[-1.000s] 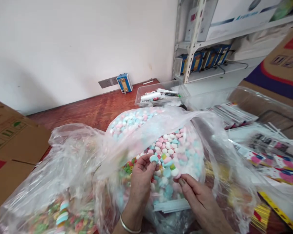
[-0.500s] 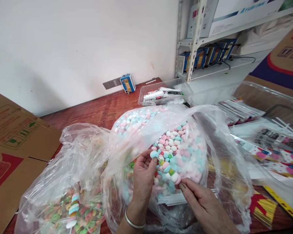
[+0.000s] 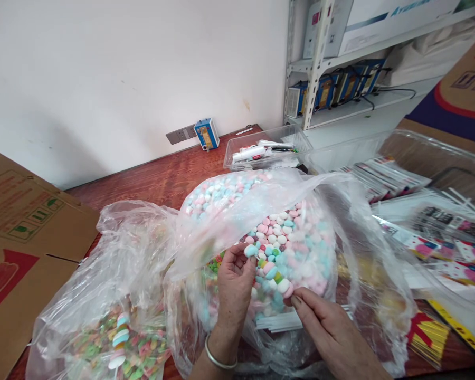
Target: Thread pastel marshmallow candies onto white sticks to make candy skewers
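My left hand (image 3: 234, 282), with a bangle at the wrist, pinches a light blue marshmallow (image 3: 250, 250) between thumb and fingers. That marshmallow is at the upper end of a candy skewer (image 3: 277, 276) strung with pink, blue and white marshmallows and green and yellow pieces. At the skewer's lower end, my right hand (image 3: 326, 322) is closed in a pinch beside a pink marshmallow; the stick there is hidden. Beneath both hands lies a clear plastic bag (image 3: 225, 232) full of pastel marshmallows (image 3: 277, 230). White sticks (image 3: 283, 322) rest on its near side.
On the left, another bag of gummy candies (image 3: 91, 338) carries a finished-looking skewer (image 3: 120, 340). A cardboard box (image 3: 31, 227) stands beyond it. Clear trays (image 3: 231, 163) hold pens and printed packets (image 3: 443, 248). Gold twist ties (image 3: 428, 338) lie at right, below a metal shelf (image 3: 314, 63).
Almost nothing differs. Both hands keep their pinch on the skewer, and the left hand has shifted very slightly to the right.
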`<state>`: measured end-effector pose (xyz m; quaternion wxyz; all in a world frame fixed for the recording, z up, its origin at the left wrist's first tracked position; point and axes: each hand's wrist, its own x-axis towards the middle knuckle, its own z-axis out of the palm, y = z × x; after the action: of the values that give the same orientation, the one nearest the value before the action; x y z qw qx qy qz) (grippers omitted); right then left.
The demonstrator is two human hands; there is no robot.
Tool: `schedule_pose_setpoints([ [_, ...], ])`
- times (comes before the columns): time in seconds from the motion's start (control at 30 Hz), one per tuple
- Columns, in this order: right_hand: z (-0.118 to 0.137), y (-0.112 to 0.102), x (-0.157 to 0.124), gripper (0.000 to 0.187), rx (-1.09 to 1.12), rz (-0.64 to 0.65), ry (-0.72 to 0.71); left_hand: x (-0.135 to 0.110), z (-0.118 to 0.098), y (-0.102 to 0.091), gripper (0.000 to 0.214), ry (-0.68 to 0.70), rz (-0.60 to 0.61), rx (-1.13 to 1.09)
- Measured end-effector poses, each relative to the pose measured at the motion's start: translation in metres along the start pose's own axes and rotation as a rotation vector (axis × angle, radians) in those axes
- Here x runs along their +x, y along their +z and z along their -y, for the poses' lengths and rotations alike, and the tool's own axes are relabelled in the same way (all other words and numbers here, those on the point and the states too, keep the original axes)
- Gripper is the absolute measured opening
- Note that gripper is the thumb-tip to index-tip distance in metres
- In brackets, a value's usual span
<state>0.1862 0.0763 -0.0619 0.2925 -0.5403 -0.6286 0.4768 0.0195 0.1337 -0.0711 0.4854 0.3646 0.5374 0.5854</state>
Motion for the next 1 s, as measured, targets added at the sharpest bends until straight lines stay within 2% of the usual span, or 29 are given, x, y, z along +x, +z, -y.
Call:
schedule_pose_setpoints([
  [0.27,0.009,0.003,0.0,0.032,0.114,0.047,0.09,-0.001,0.005,0.001,0.02,0.119,0.029,0.085],
  [0.57,0.012,0.012,-0.001,0.032,0.294,0.039,0.095,0.0,0.008,0.0,0.022,0.11,0.026,0.131],
  [0.77,0.016,0.014,0.003,0.03,0.259,-0.007,0.062,0.0,0.009,0.001,0.024,0.085,0.014,0.074],
  [1.0,0.012,0.017,0.008,0.031,0.17,-0.044,0.013,-0.003,0.009,0.003,0.019,0.123,0.074,0.176],
])
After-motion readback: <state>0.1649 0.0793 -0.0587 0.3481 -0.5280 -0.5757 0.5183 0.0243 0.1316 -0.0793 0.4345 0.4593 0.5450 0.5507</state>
